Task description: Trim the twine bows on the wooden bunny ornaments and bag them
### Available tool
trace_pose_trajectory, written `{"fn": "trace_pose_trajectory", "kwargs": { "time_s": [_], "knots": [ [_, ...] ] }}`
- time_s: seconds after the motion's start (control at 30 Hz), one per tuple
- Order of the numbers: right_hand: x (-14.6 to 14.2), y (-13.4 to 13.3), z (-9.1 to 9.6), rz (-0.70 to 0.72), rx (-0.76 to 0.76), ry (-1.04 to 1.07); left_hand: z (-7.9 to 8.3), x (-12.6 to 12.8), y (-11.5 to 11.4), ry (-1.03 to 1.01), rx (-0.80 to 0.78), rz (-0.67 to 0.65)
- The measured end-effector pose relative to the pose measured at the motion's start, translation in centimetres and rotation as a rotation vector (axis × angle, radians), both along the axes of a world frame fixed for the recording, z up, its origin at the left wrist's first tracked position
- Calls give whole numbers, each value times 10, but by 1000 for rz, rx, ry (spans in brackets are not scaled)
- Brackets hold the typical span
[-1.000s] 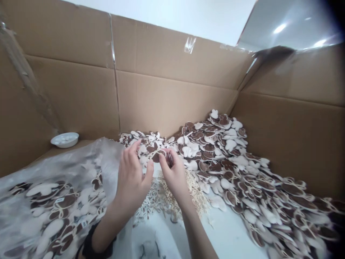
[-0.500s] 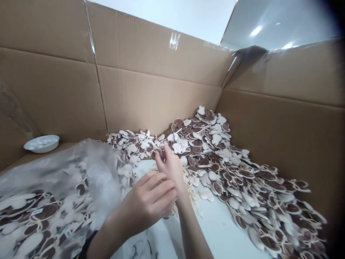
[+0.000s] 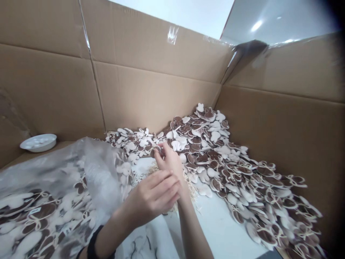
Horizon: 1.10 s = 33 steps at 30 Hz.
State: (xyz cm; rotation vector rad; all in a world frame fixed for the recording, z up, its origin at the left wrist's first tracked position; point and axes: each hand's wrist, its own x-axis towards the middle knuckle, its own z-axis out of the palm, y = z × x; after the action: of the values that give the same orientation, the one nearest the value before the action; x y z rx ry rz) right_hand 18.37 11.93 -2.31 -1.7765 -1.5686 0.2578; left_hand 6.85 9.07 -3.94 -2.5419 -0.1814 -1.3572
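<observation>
My right hand (image 3: 169, 161) is raised over the table, fingers pinched on a small brown-and-white bunny-shaped piece (image 3: 157, 151) with a thin twine bow. My left hand (image 3: 154, 194) sits lower and nearer, fingers curled together over a loose heap of pale twine bows (image 3: 192, 190); what it grips is hidden. A big pile of the same bunny-shaped pieces (image 3: 231, 169) spreads from the back wall to the right front.
Tall cardboard walls (image 3: 151, 93) close in the white table (image 3: 221, 230) at back, left and right. A clear plastic bag (image 3: 56, 194) full of the pieces lies at left. A small white dish (image 3: 38, 142) stands at far left.
My left hand has dropped from beside the right hand down onto the twine heap and curled shut. My right hand keeps holding the piece. The view shifted slightly right.
</observation>
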Motion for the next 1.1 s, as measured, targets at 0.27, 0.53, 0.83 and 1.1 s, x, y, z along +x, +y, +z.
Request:
{"fn": "trace_pose_trajectory", "kwargs": {
  "time_s": [0.27, 0.53, 0.83, 1.1],
  "knots": [
    [1, -1, -4, 15, -29, -86, 1, -3, 9, 12, -57, -30],
    [-3, -3, -6, 48, -34, -137, -7, -10, 15, 4, 118, -115],
    [-1, -3, -5, 63, -67, -147, -4, -8, 15, 28, 51, -42],
    [0, -2, -3, 58, -75, -148, -5, -4, 12, 35, 48, -77]
  ]
}}
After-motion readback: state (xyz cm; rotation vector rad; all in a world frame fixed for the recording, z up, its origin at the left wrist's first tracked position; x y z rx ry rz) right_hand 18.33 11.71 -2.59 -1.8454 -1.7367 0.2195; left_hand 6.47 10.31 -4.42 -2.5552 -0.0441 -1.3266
